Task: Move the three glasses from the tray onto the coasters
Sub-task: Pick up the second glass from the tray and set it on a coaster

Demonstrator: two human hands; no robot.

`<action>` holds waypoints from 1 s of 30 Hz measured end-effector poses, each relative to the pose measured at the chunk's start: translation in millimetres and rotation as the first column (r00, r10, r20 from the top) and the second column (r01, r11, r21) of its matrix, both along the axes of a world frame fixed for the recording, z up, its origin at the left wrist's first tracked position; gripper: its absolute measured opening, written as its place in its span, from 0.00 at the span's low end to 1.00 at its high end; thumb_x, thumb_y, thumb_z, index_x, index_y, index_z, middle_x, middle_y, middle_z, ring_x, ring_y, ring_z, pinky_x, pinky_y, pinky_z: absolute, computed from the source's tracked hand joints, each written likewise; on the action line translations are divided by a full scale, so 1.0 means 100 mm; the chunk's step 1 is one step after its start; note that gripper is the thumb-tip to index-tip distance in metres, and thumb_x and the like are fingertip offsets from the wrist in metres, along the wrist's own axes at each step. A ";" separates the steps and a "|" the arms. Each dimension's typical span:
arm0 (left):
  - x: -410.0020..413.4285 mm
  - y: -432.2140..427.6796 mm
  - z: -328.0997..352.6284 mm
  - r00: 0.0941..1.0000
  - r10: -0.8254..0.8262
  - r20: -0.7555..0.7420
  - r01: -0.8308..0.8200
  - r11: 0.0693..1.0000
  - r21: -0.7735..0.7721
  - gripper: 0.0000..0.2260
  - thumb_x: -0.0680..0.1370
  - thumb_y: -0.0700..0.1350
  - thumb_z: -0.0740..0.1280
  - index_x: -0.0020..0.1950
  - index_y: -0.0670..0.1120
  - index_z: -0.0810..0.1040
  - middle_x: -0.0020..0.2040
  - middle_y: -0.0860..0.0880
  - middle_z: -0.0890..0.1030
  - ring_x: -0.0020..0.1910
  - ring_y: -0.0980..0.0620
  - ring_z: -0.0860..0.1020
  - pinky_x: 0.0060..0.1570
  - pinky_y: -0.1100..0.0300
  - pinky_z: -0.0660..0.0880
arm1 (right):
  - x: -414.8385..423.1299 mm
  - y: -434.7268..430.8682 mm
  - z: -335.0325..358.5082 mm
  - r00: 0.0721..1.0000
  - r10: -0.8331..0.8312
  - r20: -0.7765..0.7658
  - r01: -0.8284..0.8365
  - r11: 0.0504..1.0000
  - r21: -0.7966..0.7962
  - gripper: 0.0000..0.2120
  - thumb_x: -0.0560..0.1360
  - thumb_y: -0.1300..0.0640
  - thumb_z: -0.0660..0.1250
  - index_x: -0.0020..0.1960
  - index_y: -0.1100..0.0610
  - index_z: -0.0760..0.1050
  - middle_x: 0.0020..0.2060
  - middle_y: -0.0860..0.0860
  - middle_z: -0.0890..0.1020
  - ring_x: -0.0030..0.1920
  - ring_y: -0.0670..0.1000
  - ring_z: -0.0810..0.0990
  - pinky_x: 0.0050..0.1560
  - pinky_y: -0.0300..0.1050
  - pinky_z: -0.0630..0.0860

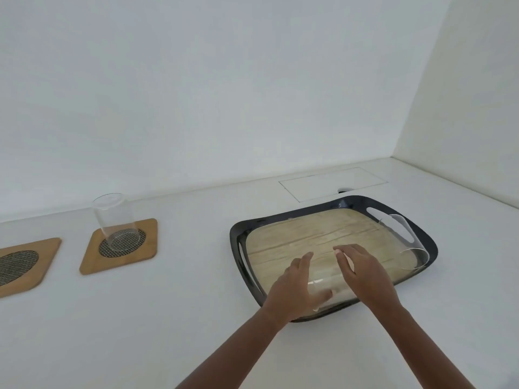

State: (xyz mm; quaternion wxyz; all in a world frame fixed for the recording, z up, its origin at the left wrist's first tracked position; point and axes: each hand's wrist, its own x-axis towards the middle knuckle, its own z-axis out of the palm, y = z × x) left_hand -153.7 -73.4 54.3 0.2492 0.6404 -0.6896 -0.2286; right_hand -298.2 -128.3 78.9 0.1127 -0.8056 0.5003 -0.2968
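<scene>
Both hands, left point(295, 287) and right point(365, 272), cup the near glass point(323, 284) between them, grip half-open; they should close evenly before lifting.

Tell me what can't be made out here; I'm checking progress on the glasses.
- Head view: near glass sits between left hand and right hand; the hands and its transparency hide whether it is gripped.
- Left coaster: cut off by the frame's left edge.
- Third coaster: out of frame.
- Far glass on the tray: outline faint, upright or tilted unclear.
</scene>
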 end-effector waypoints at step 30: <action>0.40 -0.07 0.28 0.892 0.183 -0.414 -0.236 0.968 -0.082 0.33 0.62 0.60 0.69 0.65 0.49 0.70 0.52 0.48 0.79 0.51 0.51 0.79 0.53 0.56 0.76 | 0.47 -0.03 0.28 0.668 -0.286 0.687 -0.307 0.736 0.604 0.31 0.74 0.50 0.66 0.70 0.53 0.55 0.61 0.57 0.72 0.57 0.57 0.76 0.45 0.46 0.77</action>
